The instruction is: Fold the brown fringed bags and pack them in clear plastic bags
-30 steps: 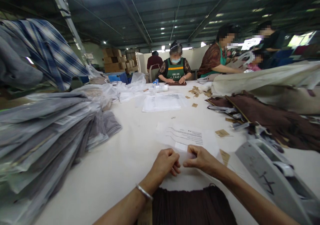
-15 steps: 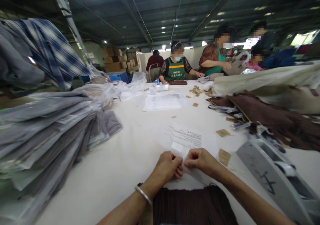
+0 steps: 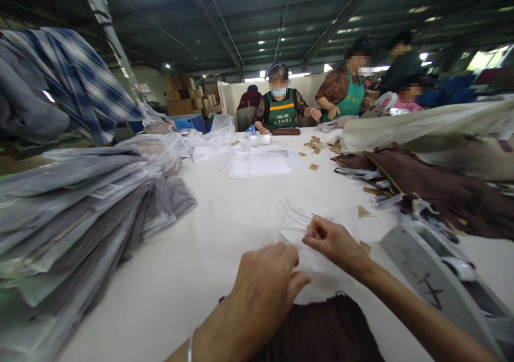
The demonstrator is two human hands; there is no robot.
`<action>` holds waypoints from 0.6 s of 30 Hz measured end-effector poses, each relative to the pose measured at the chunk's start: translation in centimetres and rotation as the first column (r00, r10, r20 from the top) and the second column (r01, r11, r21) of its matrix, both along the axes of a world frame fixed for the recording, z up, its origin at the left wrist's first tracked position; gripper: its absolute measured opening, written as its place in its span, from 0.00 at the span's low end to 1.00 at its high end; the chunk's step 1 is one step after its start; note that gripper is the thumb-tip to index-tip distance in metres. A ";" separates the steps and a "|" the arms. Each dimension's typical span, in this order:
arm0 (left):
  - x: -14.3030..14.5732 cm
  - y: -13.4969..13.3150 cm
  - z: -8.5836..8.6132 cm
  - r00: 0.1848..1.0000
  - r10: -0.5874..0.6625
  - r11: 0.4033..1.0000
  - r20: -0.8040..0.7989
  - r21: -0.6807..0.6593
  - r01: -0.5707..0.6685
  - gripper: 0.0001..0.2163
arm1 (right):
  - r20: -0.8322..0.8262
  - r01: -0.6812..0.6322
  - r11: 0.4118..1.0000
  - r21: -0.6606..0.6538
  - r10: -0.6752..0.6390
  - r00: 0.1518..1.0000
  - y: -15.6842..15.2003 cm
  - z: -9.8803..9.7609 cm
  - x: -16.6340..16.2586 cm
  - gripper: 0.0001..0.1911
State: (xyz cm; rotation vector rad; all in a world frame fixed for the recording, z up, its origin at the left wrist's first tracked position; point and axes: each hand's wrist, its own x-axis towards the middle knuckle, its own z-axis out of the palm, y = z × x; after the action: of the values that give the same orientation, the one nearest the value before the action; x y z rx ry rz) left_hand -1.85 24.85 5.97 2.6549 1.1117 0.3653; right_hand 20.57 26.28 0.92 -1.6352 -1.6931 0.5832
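Observation:
A clear plastic bag [image 3: 321, 265] with printed lines lies in front of me, its near edge lifted. My right hand [image 3: 335, 242] pinches the bag's edge between thumb and fingertips. Lower and to the left is my left hand [image 3: 265, 284], palm down over the bag, somewhat blurred. Its thumb stands apart from the bent fingers, whose tips are partly hidden against the plastic. Just below both hands, a dark brown pleated fabric piece [image 3: 325, 330] lies at the table's near edge, partly covered by my left wrist.
Bagged grey items [image 3: 104, 201] are stacked on the left. To the right stand a grey tape dispenser [image 3: 433, 281] and brown fabric goods [image 3: 437, 190]. Printed plastic bags [image 3: 261, 164] and tan tags [image 3: 315, 145] lie farther across the table [image 3: 217, 206]. Co-workers [image 3: 283, 110] work at the far side.
My right hand has moved up and away with the bag's edge. My left hand has turned palm down and its thumb has spread. The bag's near edge has lifted.

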 end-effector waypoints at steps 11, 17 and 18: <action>-0.1 4.2 -3.0 0.953 0.113 0.936 -0.280 0.351 -0.008 0.11 | 0.649 -0.008 0.993 -0.121 0.085 0.756 -2.7 0.4 -1.3 0.15; -5.0 4.1 -3.8 0.945 0.249 0.942 -0.213 0.279 -0.185 0.12 | 0.743 0.172 0.971 -0.166 0.008 0.670 -3.7 -0.5 2.1 0.09; -5.7 4.3 -3.9 0.942 0.285 0.937 -0.179 0.260 -0.234 0.12 | 0.741 0.188 0.967 -0.169 -0.002 0.672 -3.9 -0.5 2.5 0.08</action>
State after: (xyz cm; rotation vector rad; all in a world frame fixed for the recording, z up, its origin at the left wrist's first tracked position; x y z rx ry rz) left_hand -7.58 29.13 2.02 2.8059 1.5902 0.2772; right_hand 23.07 22.38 0.39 -2.3282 -2.1277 0.0258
